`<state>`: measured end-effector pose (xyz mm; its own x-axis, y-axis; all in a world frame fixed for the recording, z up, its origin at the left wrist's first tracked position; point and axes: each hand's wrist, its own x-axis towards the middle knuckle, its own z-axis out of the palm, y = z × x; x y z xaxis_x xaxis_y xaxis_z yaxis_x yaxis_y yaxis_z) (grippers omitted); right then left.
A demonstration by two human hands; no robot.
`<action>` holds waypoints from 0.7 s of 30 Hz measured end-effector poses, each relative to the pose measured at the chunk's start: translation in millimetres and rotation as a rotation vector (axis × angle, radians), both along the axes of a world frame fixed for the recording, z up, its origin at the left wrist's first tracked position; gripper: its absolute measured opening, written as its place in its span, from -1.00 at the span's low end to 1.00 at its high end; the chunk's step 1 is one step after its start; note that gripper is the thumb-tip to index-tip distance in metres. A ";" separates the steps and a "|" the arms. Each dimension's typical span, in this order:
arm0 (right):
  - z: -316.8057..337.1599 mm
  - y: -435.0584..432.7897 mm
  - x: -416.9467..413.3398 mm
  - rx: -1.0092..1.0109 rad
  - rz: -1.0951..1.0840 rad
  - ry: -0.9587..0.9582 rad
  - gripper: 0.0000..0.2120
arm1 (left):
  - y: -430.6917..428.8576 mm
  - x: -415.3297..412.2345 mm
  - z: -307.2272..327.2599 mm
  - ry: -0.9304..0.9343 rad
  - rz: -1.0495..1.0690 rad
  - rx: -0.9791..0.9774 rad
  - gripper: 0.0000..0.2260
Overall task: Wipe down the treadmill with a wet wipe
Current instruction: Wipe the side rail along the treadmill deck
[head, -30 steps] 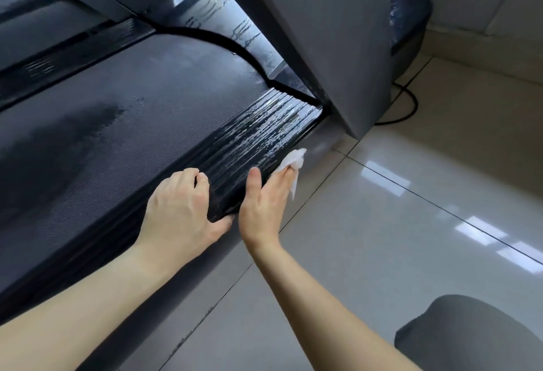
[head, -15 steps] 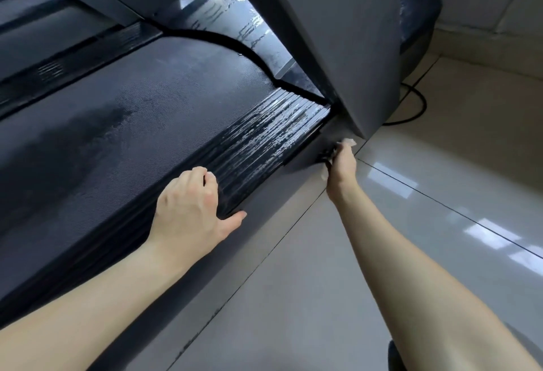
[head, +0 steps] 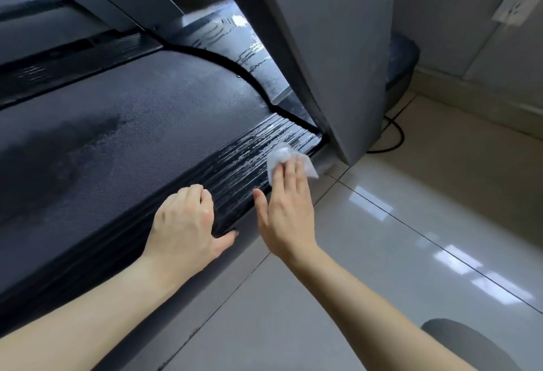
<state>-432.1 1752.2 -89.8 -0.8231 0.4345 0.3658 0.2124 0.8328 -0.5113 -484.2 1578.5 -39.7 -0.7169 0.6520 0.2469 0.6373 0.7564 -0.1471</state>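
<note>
Standing right next to this. The right hand (head: 286, 212) is flat, fingers (head: 291, 172) straight and close together, and it presses the one wet wipe (head: 278, 158) down on the treadmill's ribbed side rail (head: 235, 173). It isn't pinching or gripping the wipe, just pushing with the flat of the fingers, and the thumb sticks out to the side clear of it. The wipe is crumpled and white. It sits at the far end of the rail, just beside the foot of the grey upright post (head: 332, 47), with one corner poking out over the rail's outer edge. That stretch of rail is covered in shiny wet streaks.

The left hand (head: 185, 223) holds nothing. It rests on the same rail nearer to the person, with the fingers bent over toward the belt (head: 132, 123) and the thumb splayed onto the rail's outer edge. The two hands are close together but not touching.

Otherwise there's one black cable (head: 397, 135) on the tiled floor (head: 411, 238) behind the post and one wall socket (head: 514, 7) up in the corner.
</note>
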 end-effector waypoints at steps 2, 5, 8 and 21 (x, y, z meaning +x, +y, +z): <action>6.9 18.5 -8.1 0.178 0.065 -0.103 -0.30 | 0.6 -1.5 1.7 0.005 -0.004 0.005 -0.36; 23.2 60.3 -42.1 0.250 0.092 -0.200 -0.33 | 1.3 -1.4 4.0 -0.001 -0.014 0.011 -0.37; 34.9 92.2 -72.9 0.234 0.036 -0.304 -0.29 | 1.5 -0.9 5.2 0.000 -0.021 0.003 -0.37; 41.3 81.1 -103.9 0.284 0.153 -0.360 -0.44 | 2.4 1.7 12.1 -0.057 -0.003 -0.021 -0.38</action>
<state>-535.9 1833.2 -48.5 -0.9658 0.2231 0.1323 0.1988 0.9643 -0.1751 -482.6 1580.9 -27.7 -0.7276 0.6584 0.1924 0.6470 0.7519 -0.1264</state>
